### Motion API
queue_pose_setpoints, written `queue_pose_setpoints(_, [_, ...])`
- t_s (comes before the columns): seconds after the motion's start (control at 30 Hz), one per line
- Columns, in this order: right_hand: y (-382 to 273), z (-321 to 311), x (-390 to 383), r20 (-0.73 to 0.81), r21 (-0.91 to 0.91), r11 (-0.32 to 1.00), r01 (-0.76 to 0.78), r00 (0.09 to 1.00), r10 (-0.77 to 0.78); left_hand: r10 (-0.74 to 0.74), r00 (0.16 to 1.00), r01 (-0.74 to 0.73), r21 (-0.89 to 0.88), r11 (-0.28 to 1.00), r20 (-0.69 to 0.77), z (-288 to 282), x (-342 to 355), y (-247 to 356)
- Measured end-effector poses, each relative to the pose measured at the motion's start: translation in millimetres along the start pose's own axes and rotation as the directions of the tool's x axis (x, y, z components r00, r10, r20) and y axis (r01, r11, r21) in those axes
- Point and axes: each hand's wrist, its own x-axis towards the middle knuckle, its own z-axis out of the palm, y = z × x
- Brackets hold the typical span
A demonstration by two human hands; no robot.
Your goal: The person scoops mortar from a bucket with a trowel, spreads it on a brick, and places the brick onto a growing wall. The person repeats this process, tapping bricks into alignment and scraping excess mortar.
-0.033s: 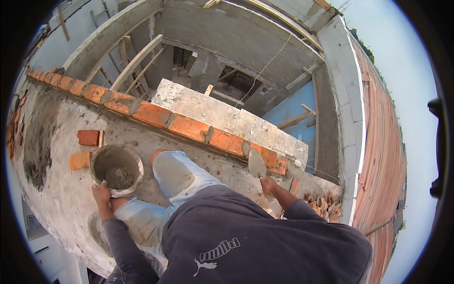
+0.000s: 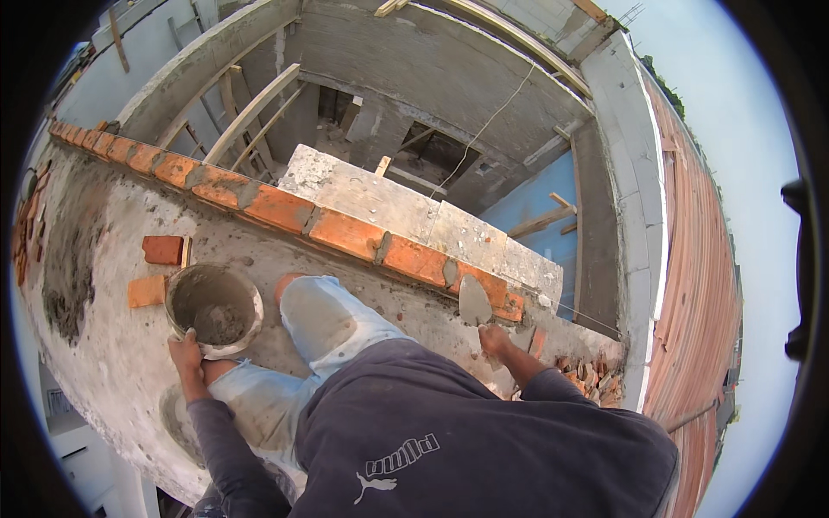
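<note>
My left hand (image 2: 186,354) grips the near rim of a round bucket (image 2: 257,311), which has wet grey mortar (image 2: 216,315) inside. My right hand (image 2: 496,343) holds a trowel (image 2: 474,300) by its handle, with the blade upright beside the near side of a row of orange bricks (image 2: 352,233) near its right end. Grey mortar sits in the joints between these bricks, and a thin string line runs along the row. Two loose bricks (image 2: 162,249) lie left of the bucket, one darker red and one paler orange.
Beyond the bricks are a pale concrete ledge (image 2: 406,216) and a deep opening with timber props (image 2: 250,121). Broken brick rubble (image 2: 591,380) lies at my right, more bricks (image 2: 30,216) at far left. A corrugated roof (image 2: 691,259) is at right. My knees are beside the bucket.
My right hand and the trowel have shifted slightly to the right along the brick row. My left hand stays on the bucket.
</note>
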Motion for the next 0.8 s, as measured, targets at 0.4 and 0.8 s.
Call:
queue_pose_setpoints(0.4, [-52.6,11.2,33.0,-0.037,-0.113,0.994,0.006,0.999,-0.010,-0.053,0.999,0.053,0.021,0.998,-0.004,-0.8,-1.6,10.0])
queue_pose_setpoints(0.8, [-2.1,-3.8,-5.4,0.015,0.320,0.918,-0.234,0.970,0.241,0.084,0.996,-0.082,0.102,0.991,-0.015,3.0,-7.2,-0.6])
